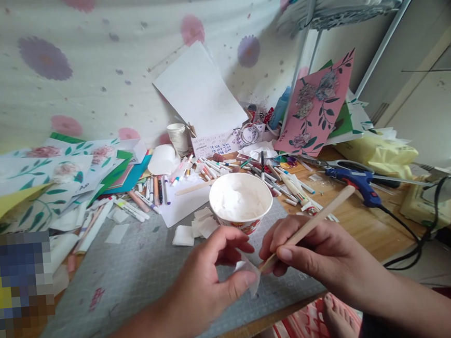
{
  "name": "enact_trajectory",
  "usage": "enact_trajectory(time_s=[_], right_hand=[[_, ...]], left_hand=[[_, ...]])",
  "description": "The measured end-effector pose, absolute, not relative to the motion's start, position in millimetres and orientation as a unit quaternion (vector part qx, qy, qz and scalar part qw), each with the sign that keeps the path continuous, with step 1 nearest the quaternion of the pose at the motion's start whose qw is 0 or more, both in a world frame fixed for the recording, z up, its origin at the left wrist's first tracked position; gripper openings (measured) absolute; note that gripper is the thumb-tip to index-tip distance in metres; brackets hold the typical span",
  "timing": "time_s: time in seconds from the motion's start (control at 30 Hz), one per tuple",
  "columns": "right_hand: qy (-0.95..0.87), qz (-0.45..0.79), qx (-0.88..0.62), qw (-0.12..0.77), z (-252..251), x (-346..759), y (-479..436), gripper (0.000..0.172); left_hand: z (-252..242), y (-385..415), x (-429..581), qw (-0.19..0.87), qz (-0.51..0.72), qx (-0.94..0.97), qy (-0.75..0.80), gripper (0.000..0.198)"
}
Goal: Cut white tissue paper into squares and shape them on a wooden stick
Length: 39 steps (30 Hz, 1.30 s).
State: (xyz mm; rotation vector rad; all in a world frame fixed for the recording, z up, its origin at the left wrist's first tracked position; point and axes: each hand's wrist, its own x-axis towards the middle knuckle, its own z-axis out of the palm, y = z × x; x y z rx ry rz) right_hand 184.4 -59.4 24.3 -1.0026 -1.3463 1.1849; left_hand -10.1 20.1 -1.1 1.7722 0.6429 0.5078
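My right hand grips a flat wooden craft stick, which slants up to the right. Its lower end touches a small piece of thin white paper. My left hand pinches that paper between thumb and fingers, over the front of the grey cutting mat. Just beyond both hands stands a white paper bowl with a white substance inside. Beside the bowl lie several small white paper squares in a loose pile.
Many markers lie scattered behind the bowl. A blue glue gun with a black cable is at the right. Flower pictures are stacked at the left, and paper cups stand at the back. Another wooden stick lies on white paper.
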Motion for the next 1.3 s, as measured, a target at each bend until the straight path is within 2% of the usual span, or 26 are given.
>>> enact_trajectory(time_s=[0.1,0.17,0.4,0.57,0.73,1.0,1.3], right_hand=[[-0.550,0.496,-0.418,0.526,23,185,-60,0.012],[-0.539,0.507,-0.415,0.529,21,185,-59,0.010],[-0.521,0.513,-0.409,0.546,19,185,-62,0.008],[-0.532,0.501,-0.417,0.541,20,182,-65,0.009],[-0.573,0.438,-0.415,0.554,20,179,-64,0.014],[-0.612,0.421,-0.444,0.501,23,175,-62,0.011],[-0.665,0.353,-0.468,0.463,23,171,-60,0.012]], left_hand=[[-2,18,-12,0.434,0.273,0.809,0.287,0.030],[-3,18,-13,0.397,0.289,0.827,0.274,0.024],[0,20,-12,0.494,0.239,0.804,0.229,0.004],[7,20,-12,0.546,0.204,0.784,0.213,0.012],[6,22,-13,0.561,0.190,0.774,0.224,0.022],[4,22,-11,0.580,0.186,0.759,0.229,0.034],[1,21,-12,0.592,0.182,0.735,0.275,0.022]])
